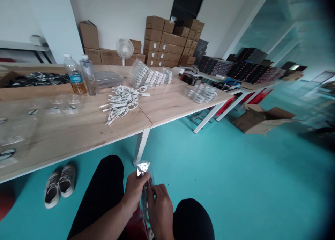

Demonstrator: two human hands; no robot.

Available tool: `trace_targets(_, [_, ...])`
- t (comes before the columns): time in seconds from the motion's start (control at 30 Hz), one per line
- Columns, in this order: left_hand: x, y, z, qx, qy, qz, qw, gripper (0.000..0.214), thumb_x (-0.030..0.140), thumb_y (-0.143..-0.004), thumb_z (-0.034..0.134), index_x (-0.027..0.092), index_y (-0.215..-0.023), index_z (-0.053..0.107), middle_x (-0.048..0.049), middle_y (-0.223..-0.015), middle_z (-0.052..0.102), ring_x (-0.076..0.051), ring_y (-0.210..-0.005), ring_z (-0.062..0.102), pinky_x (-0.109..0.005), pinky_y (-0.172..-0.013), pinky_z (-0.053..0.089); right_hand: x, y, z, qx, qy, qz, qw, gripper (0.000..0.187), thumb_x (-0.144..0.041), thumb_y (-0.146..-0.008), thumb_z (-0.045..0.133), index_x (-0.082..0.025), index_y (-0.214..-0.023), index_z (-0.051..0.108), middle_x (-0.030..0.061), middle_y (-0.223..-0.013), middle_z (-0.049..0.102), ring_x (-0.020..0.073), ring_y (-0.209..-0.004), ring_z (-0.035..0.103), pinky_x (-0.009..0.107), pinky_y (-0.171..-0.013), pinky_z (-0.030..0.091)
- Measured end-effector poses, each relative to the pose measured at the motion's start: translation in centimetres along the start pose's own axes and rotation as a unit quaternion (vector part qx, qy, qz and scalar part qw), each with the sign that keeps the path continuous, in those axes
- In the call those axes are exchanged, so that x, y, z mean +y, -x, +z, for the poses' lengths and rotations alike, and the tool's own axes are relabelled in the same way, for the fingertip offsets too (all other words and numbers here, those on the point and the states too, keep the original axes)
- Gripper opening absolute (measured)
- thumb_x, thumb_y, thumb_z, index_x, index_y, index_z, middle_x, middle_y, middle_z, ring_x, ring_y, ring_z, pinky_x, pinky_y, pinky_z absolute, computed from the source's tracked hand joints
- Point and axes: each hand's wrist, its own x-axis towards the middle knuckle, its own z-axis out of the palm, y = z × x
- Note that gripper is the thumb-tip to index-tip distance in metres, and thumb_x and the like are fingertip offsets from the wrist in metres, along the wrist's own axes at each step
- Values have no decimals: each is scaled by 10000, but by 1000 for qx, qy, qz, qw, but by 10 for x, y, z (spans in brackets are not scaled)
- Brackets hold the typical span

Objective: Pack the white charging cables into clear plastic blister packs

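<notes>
Between my knees, below the table edge, both hands are on a clear plastic blister package [143, 167] with a shiny white piece at its upper end. My left hand [134, 187] grips its left side, thumb laid across the front. My right hand [161, 205] closes on the lower right side with fingers curled; its fingertips are partly hidden. What lies inside the package's lower part is hard to make out. On the table ahead lies a heap of white cables [123, 102]. Several clear plastic trays [15, 135] with small dark oval labels rest at the left.
Two bottles [75, 75] stand by a cardboard box [36, 93] of dark parts. Stacked clear packages [149, 75] and more trays [201, 93] sit further right. A table leg [141, 145] rises just ahead. Shoes [60, 184] and an opened carton [263, 119] are on the floor.
</notes>
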Motion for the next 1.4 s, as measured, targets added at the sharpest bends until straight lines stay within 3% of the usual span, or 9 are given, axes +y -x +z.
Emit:
trace_targets(0.2, [14, -10, -2, 51, 71, 2, 996, 351, 395, -564, 832, 170, -675, 587, 28, -577, 579, -139, -550, 578, -276, -585, 480, 11, 13, -5, 1, -105, 66, 992, 251, -440, -775, 647, -233, -913, 681, 43, -810, 662, 188, -647, 612, 292, -620, 482])
trace_targets(0.37, [22, -9, 0, 35, 131, -47, 990, 348, 349, -596, 841, 172, -754, 587, 23, -658, 589, -122, -594, 595, -306, -673, 538, 26, 23, 0, 15, -285, 142, 948, 509, -527, -705, 705, -217, -1103, 640, 120, -1155, 661, 292, -1036, 626, 346, -761, 534])
trace_targets(0.5, [17, -10, 0, 1, 121, -53, 991, 348, 352, -608, 844, 170, -759, 588, 13, -670, 598, -120, -599, 595, -306, -673, 545, 27, 24, 6, -71, -423, 209, 879, 600, -598, -716, 677, -190, -1149, 602, 120, -1037, 711, 285, -935, 664, 374, -753, 549])
trace_targets(0.6, [13, -13, -2, -9, 107, -66, 992, 353, 357, -596, 848, 164, -746, 594, 8, -655, 596, -124, -598, 592, -305, -651, 542, 22, 21, 4, -70, -442, 235, 863, 532, -583, -669, 724, -194, -1022, 643, 66, -853, 718, 231, -714, 664, 328, -624, 542])
trace_targets(0.73, [13, -13, -5, -11, 96, -74, 993, 359, 357, -588, 851, 164, -743, 591, -1, -675, 610, -128, -629, 598, -304, -663, 538, 16, 19, -1, -73, -452, 238, 857, 461, -529, -645, 762, -189, -938, 657, 5, -666, 667, 171, -536, 602, 300, -552, 515])
trace_targets(0.87, [17, -6, -5, -24, 73, -63, 995, 361, 359, -580, 849, 171, -712, 570, 6, -659, 604, -133, -635, 597, -293, -653, 519, 16, 16, -6, -125, -462, 203, 854, 429, -459, -688, 759, -180, -998, 659, 53, -820, 722, 229, -759, 671, 333, -701, 535])
trace_targets(1.0, [14, 2, -3, -54, 7, -43, 998, 338, 376, -601, 824, 166, -704, 580, 8, -624, 596, -135, -597, 584, -259, -584, 470, 16, 5, -9, -104, -446, 161, 874, 427, -473, -774, 678, -178, -1082, 651, 101, -1032, 720, 262, -966, 661, 366, -848, 512])
trace_targets(1.2, [3, 6, -7, -77, -37, -29, 996, 291, 355, -611, 797, 151, -678, 602, -8, -603, 610, -132, -574, 563, -231, -532, 413, 18, -6, -6, -98, -373, 136, 913, 365, -399, -729, 729, -189, -1027, 699, 58, -888, 728, 236, -825, 664, 325, -768, 516])
trace_targets(1.4, [-1, 5, -12, -85, -22, -57, 994, 312, 371, -598, 803, 154, -638, 582, 9, -573, 579, -123, -533, 538, -238, -525, 403, 24, -3, 1, -130, -411, 117, 895, 321, -347, -756, 712, -196, -1039, 691, 41, -870, 718, 212, -793, 646, 324, -787, 493])
